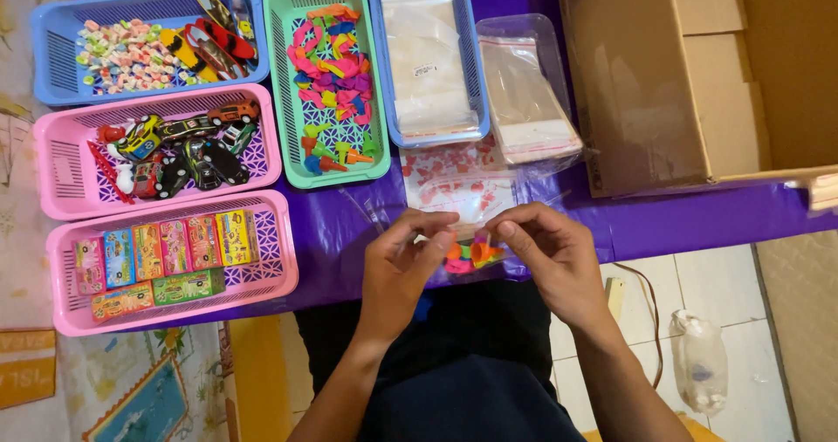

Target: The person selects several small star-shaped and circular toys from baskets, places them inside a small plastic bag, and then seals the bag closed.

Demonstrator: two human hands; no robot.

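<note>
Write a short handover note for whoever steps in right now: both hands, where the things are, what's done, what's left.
Left hand and right hand: both pinch the top of a small clear bag at the table's front edge; bright balloons are already in it.
Supplies: green basket of loose balloons, blue basket of empty bags, another bag stack beside it, open cardboard box on the right.
Done: bag filled.
Left: its top looks not yet sealed; no finished bags visible.

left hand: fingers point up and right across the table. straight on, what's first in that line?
Probably the clear bag with red print lying flat just beyond the left hand, once past the small bag of coloured pieces it already pinches with the right hand. Depth is unclear.
</note>
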